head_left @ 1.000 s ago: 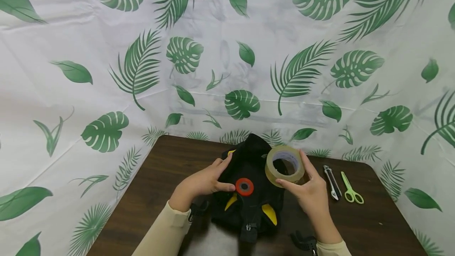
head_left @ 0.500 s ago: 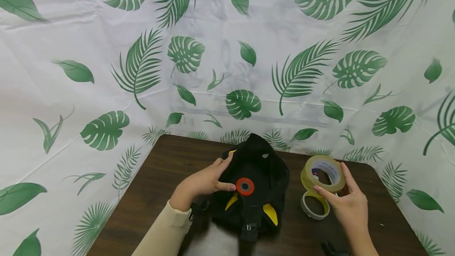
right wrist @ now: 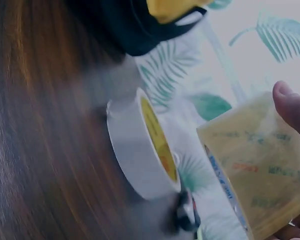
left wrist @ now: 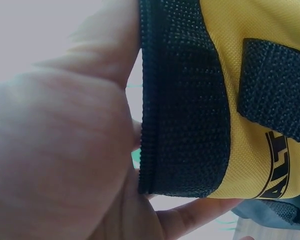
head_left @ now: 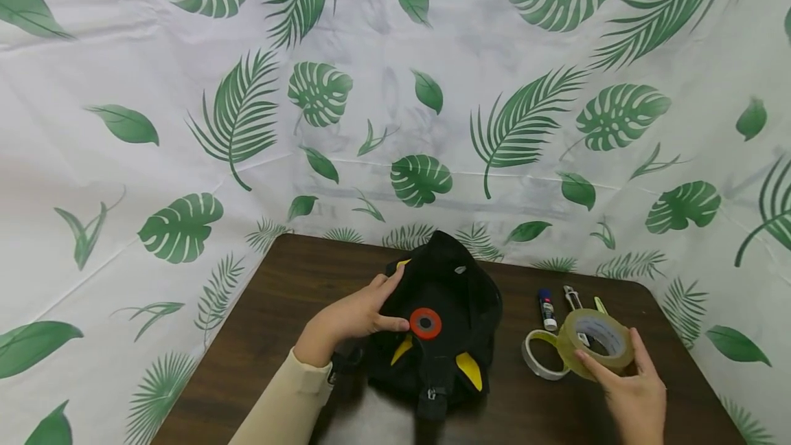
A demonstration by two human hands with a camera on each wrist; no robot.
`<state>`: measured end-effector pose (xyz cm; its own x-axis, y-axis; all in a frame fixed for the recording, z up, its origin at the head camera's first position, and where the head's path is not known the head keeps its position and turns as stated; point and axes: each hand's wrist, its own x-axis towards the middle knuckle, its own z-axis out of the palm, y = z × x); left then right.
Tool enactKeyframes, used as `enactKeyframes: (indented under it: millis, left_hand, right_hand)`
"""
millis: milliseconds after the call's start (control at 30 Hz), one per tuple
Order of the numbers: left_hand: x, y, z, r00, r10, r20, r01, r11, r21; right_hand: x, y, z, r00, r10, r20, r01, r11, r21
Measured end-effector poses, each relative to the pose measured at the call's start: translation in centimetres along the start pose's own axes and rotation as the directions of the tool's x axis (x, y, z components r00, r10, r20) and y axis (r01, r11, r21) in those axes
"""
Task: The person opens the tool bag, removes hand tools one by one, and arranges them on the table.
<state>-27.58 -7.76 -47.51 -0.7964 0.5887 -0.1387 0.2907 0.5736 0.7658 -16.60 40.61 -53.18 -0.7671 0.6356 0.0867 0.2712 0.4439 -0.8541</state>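
Observation:
A black and yellow tool bag [head_left: 462,318] with a red ring on its front stands mid-table, its top gaping. My left hand [head_left: 352,321] holds the bag's left edge, thumb tip beside the red ring. Close up in the left wrist view, black webbing trim [left wrist: 185,110] runs along the yellow fabric between thumb and fingers. My right hand [head_left: 639,393] grips a wide roll of clear packing tape [head_left: 570,356] by its outer side, right of the bag. In the right wrist view the packing tape [right wrist: 260,170] is tilted, clear of the wooden tabletop.
A narrower white tape roll [head_left: 544,371] stands partly behind the packing tape in the head view. Behind them lie a glue stick [head_left: 547,311], a utility knife [head_left: 571,296] and green scissors [head_left: 600,305], the last two partly hidden. A leaf-print cloth [head_left: 371,177] hangs past the table's back edge.
My right hand has carried the packing tape from over the bag to the right, then lower, uncovering the white tape roll and glue stick. The left hand and bag have stayed put.

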Motion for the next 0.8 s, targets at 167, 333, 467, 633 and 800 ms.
enactKeyframes:
  millis: [167, 333, 467, 633, 800]
  left_hand:
    - [0.0, 0.2, 0.0, 1.0, -0.002, 0.003, 0.002, 1.0, 0.013]
    - [-0.1, 0.2, 0.3, 1.0, -0.016, 0.007, 0.016, 1.0, 0.017]
    - [-0.1, 0.2, 0.5, 1.0, -0.027, 0.003, 0.027, 1.0, 0.009]
    - [0.1, 0.3, 0.5, 1.0, -0.017, -0.004, 0.017, 1.0, 0.016]
    - [0.3, 0.2, 0.5, 1.0, -0.022, -0.003, 0.022, 0.999, 0.029]
  right_hand:
    - [0.4, 1.7, -0.2, 0.996, 0.071, -0.055, -0.069, 0.997, 0.032]
    - [1.1, 3.1, -0.4, 0.995, 0.024, -0.093, -0.027, 0.999, -0.026]
    - [1.4, 3.5, -0.9, 0.996, 0.012, -0.088, -0.017, 0.998, -0.053]
    - [1.7, 3.6, -1.8, 0.997, 0.051, -0.055, -0.056, 0.995, -0.084]
    - [2.2, 3.9, -2.0, 0.994, 0.1, 0.053, -0.089, 0.98, -0.179]
